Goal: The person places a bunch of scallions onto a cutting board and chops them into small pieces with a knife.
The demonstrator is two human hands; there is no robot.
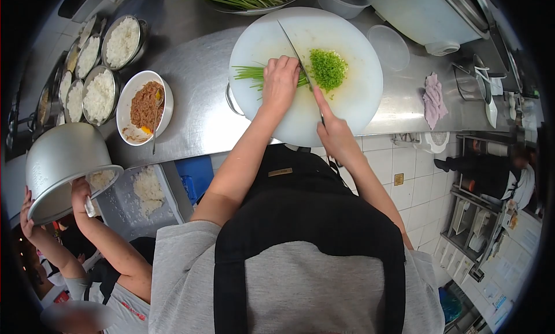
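On a round white cutting board [355, 105], my left hand [280, 84] presses down on a bunch of green chives [247, 74], its fingers curled over the stalks. The stalk ends stick out on both sides of that hand. My right hand [338, 138] grips a kitchen knife [290, 40] by its handle. The blade lies just right of my left fingertips, across the cut ends of the stalks. Right of the blade is a heap of finely chopped chives [328, 70].
Left on the steel counter [196, 102] are a white bowl of minced filling [146, 105] with a spoon and several bowls of rice [99, 96]. A co-worker tilts a large metal pot [66, 152] over a grey rice tub [124, 204]. A pink cloth [433, 101] lies right.
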